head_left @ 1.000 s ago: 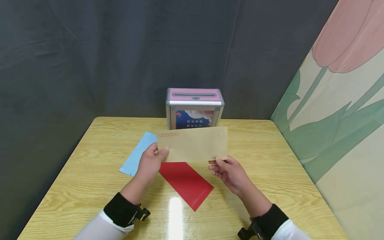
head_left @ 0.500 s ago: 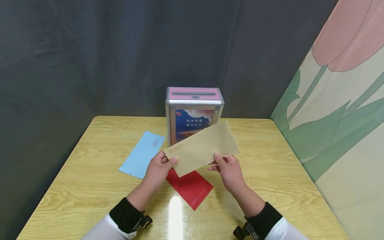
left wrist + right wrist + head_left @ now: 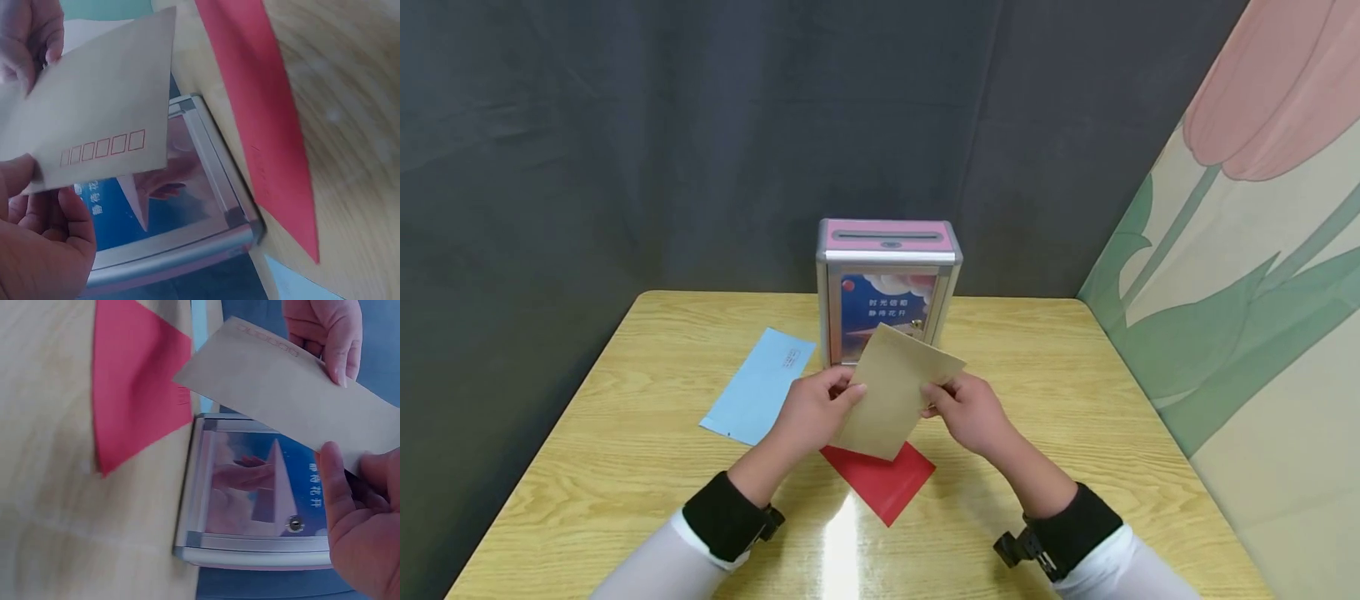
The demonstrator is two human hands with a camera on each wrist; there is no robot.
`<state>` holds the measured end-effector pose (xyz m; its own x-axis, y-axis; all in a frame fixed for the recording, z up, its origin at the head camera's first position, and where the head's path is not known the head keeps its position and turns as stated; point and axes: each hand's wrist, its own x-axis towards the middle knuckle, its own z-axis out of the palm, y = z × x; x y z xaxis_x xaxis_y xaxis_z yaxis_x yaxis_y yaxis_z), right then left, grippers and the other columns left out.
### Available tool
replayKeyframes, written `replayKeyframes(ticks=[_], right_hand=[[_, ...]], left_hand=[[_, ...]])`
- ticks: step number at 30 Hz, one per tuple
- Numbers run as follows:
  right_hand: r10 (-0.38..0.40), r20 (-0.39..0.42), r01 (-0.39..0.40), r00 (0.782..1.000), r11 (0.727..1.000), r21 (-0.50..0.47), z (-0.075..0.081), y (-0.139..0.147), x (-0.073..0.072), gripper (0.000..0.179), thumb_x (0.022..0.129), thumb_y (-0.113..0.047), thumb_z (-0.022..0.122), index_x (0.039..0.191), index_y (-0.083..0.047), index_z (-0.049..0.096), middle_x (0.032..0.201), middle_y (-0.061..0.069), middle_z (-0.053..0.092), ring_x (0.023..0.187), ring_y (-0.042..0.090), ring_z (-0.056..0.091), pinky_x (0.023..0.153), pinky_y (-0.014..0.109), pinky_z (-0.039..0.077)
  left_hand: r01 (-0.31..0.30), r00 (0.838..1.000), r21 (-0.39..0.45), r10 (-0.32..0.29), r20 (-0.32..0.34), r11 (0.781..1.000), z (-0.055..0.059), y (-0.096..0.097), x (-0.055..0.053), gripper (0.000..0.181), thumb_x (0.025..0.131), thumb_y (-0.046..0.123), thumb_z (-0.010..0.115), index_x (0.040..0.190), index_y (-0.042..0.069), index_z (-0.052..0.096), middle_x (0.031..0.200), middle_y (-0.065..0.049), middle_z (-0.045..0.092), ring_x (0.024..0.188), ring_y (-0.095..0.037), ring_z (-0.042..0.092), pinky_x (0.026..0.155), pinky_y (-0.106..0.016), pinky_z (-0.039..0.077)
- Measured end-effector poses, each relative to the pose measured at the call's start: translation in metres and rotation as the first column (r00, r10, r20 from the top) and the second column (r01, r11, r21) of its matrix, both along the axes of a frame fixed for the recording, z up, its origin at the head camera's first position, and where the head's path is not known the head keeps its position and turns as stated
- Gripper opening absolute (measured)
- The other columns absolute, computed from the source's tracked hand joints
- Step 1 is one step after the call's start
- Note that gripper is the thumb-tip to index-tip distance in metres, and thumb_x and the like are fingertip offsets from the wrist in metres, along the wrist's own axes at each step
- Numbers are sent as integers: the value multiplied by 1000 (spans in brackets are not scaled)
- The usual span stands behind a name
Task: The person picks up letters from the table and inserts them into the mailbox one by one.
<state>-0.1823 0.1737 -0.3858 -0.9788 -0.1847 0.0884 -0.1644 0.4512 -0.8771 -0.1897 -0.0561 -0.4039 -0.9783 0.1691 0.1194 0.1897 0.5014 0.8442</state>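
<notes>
A tan paper envelope point(image 3: 895, 396) is held tilted in the air in front of a letter box. My left hand point(image 3: 816, 410) pinches its left edge between thumb and fingers, while my right hand point(image 3: 976, 414) pinches the right edge. Red postcode boxes show on the envelope point(image 3: 112, 106) in the left wrist view. Below it, a red envelope point(image 3: 891, 487) lies on the table, its upper part hidden. A light blue envelope point(image 3: 756, 387) lies to the left, near my left hand.
The silver-framed letter box point(image 3: 953, 267) stands at the back, with a slot point(image 3: 887, 236) in its pink top and a small lock point(image 3: 295, 524) on its front. Behind the wooden table point(image 3: 1075, 400) hangs a dark curtain point(image 3: 715, 150). A flower-patterned panel point(image 3: 1247, 333) borders the right.
Both hands keep hold of the tan envelope and have turned it from level to steeply tilted. The left hand has moved right, uncovering more of the blue envelope.
</notes>
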Motion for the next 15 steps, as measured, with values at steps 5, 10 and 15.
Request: replayKeyframes(ticks=[5, 10, 15], right_hand=[[8, 27, -5, 1000, 995, -98, 11, -2, -6, 23, 81, -25, 61, 101, -15, 60, 89, 4, 62, 72, 19, 61, 62, 30, 50], [-24, 27, 30, 999, 974, -226, 29, 0, -18, 26, 76, -28, 64, 93, -9, 63, 86, 9, 62, 74, 23, 60, 64, 33, 50], [-84, -103, 65, 991, 983, -172, 65, 3, -38, 28, 76, -34, 63, 88, -10, 61, 81, 8, 60, 71, 21, 58, 62, 32, 49]], left_hand=[[-52, 999, 59, 53, -6, 997, 7, 5, -6, 20, 78, 49, 53, 87, 32, 57, 68, 6, 54, 61, -15, 47, 51, -30, 40], [-73, 997, 192, 74, 0, 979, 24, 11, -18, 27, 75, 52, 55, 85, 27, 60, 67, 4, 53, 59, -14, 45, 50, -28, 38], [-90, 996, 212, 91, 7, 973, 59, 14, -32, 31, 74, 55, 55, 86, 27, 62, 69, -1, 50, 60, -16, 45, 51, -30, 39]])
